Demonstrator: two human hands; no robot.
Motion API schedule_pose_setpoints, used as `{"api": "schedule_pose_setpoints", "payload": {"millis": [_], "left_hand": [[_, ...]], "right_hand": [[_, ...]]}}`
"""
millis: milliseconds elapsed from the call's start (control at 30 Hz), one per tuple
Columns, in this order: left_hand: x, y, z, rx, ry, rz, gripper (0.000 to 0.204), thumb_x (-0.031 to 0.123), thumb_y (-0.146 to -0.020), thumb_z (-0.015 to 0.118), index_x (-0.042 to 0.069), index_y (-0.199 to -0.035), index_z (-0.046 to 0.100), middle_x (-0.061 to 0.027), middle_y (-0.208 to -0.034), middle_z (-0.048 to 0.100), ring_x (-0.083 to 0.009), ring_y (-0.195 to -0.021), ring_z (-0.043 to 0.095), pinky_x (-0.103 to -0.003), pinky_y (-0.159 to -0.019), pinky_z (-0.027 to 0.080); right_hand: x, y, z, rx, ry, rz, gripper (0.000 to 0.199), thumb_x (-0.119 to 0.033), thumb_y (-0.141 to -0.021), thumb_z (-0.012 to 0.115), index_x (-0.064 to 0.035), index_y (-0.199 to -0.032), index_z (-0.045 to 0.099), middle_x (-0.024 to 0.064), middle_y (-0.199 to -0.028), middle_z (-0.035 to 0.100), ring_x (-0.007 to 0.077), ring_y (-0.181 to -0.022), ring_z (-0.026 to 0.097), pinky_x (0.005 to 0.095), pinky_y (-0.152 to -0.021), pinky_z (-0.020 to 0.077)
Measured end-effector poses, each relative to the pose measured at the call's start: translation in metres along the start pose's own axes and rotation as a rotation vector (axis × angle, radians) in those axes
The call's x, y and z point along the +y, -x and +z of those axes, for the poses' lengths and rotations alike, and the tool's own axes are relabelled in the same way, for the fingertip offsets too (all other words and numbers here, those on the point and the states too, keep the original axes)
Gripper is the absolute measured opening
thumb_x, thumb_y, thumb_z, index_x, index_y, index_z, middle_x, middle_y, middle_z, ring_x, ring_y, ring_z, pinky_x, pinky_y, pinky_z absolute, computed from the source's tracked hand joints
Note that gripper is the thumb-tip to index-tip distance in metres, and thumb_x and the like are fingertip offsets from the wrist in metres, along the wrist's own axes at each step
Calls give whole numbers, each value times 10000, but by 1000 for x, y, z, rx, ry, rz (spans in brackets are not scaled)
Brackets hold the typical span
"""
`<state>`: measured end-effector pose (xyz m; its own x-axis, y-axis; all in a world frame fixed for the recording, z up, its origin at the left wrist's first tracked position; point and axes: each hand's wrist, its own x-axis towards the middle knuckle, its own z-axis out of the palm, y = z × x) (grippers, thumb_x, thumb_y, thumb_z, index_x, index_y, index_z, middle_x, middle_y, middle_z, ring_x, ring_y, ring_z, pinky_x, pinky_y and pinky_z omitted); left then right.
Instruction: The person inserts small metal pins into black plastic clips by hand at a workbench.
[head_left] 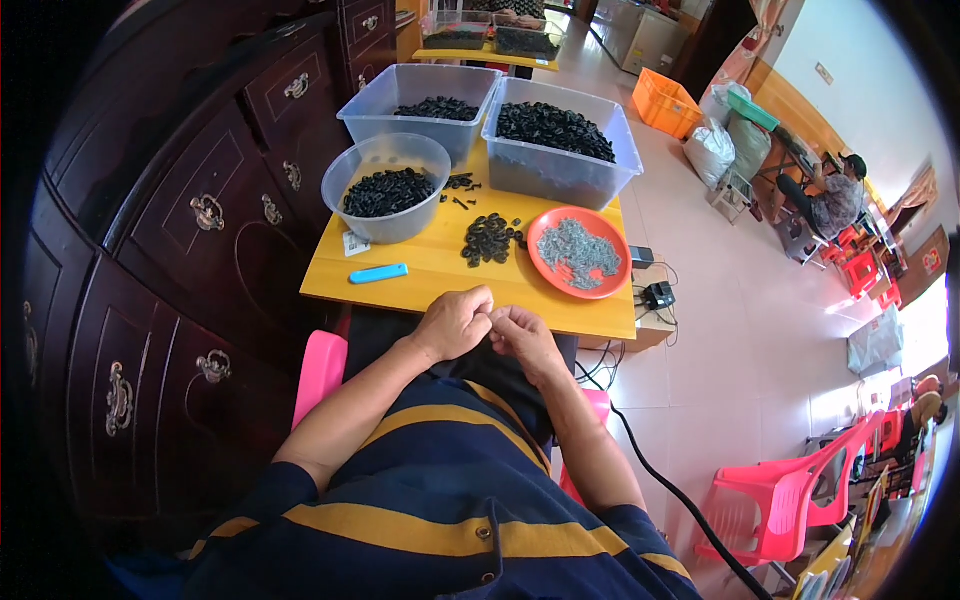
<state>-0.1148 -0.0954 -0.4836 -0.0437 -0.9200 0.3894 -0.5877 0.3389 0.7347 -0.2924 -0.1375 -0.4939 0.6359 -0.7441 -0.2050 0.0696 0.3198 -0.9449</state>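
Observation:
My left hand [456, 322] and my right hand [526, 338] meet at the near edge of the yellow table [440, 272]. Both have their fingers closed, fingertips together; whatever they pinch is too small or hidden to make out. Just beyond them lies a loose pile of small black parts [488, 240]. To its right, an orange-red plate [540, 275] holds many small, silvery-grey pieces [580, 250]. A blue-handled tool [378, 273], perhaps a folded cutter, rests at the left. Behind it stands a round clear tub [400, 228] of black parts.
Two rectangular clear bins [565, 185] with black parts fill the table's far end. Dark wooden cabinets [180, 220] line the left side. Black cables [640, 440] run down at the right. A pink chair [760, 500] stands lower right; another person [835, 195] sits farther off.

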Motion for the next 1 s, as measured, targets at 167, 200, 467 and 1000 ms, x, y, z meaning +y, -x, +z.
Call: {"api": "schedule_pose_setpoints", "payload": {"millis": [167,200,467,1000], "left_hand": [[5,0,-3,-39,-65,-59,107,143,-839,580,44,-859,548,-193,-728,626,-418,-726,633,-494,-632,482],[7,0,-4,-38,-65,-61,107,143,-839,580,44,-859,548,-193,-728,626,-418,-726,633,-494,-632,482],[28,-4,-17,-66,-333,163,98,133,-830,598,49,-854,551,-185,-795,664,-406,-766,657,-512,-648,512],[25,1,-5,65,-121,-38,86,118,-837,644,68,-871,584,-146,-741,669,-365,-696,669,-453,-612,526]], "right_hand": [[2,-4,-2,12,47,-22,238,-288,-1029,606,-66,-958,654,-12,-805,642,74,-721,597,205,-672,460],[1,-4,-2,21,57,-8,249,-301,-1025,615,-67,-954,659,-16,-803,640,72,-715,589,204,-669,458],[-1,-4,-7,-14,41,18,259,-320,-1008,650,-74,-934,679,-35,-787,626,62,-675,534,204,-656,450],[6,-8,-2,78,110,-233,253,-281,-1022,608,-53,-924,658,-31,-762,592,60,-683,524,213,-640,428]]}}
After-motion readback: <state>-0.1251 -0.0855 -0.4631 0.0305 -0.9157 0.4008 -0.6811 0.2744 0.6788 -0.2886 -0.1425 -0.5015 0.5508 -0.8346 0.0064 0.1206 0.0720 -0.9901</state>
